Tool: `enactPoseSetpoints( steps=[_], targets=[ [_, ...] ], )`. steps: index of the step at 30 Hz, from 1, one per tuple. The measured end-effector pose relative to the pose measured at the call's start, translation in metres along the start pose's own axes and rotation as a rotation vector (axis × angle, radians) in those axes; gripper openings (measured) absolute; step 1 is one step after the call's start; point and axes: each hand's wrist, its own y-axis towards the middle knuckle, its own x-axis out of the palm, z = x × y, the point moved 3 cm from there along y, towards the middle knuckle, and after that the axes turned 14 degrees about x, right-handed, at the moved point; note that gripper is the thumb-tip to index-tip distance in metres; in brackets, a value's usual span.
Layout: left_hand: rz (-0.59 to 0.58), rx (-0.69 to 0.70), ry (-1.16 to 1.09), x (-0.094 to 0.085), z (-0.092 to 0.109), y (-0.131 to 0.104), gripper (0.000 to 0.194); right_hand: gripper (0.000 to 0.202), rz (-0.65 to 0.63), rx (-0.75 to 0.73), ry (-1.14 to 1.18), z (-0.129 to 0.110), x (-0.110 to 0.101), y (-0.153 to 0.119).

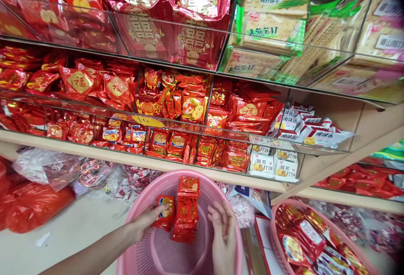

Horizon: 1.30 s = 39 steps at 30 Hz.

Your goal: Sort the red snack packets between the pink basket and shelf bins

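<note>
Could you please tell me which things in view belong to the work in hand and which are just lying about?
In use, it seems: red packet held by the left hand; stacked red packets; pink basket beneath the hands.

Apparently just lying about: red plastic bag; clear plastic bag; small white scrap.

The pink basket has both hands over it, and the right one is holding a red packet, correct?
Not quite: the head view shows the left hand holding a red packet, while the right hand is open. Both are over the pink basket, as you said.
</note>
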Motion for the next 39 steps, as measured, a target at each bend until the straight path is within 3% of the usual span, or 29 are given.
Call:
enactPoseSetpoints(
  steps=[8,17,24,29,34,39],
  targets=[
    [0.008,0.029,-0.014,0.004,0.001,0.005,0.056,0.05,-0.015,0.078,-0.027,0.011,0.0,0.008],
    [0.071,0.107,-0.008,0.001,0.001,-0.007,0.034,0.06,-0.138,0.381,0.072,0.009,0.008,0.013],
    [0.073,0.163,0.017,-0.003,-0.008,0.005,0.027,0.045,-0.128,0.555,0.088,0.012,0.015,0.048],
    [0.047,0.112,0.009,-0.002,-0.013,0.013,0.034,0.027,-0.285,0.711,0.102,0.026,0.029,0.061],
    [0.046,0.066,-0.022,0.001,-0.013,0.014,0.033,0.036,-0.398,0.812,0.124,0.03,0.041,0.056],
    [0.102,0.048,-0.054,0.009,-0.028,0.026,0.027,0.047,-0.46,0.868,0.141,0.027,0.049,0.046]
  ],
)
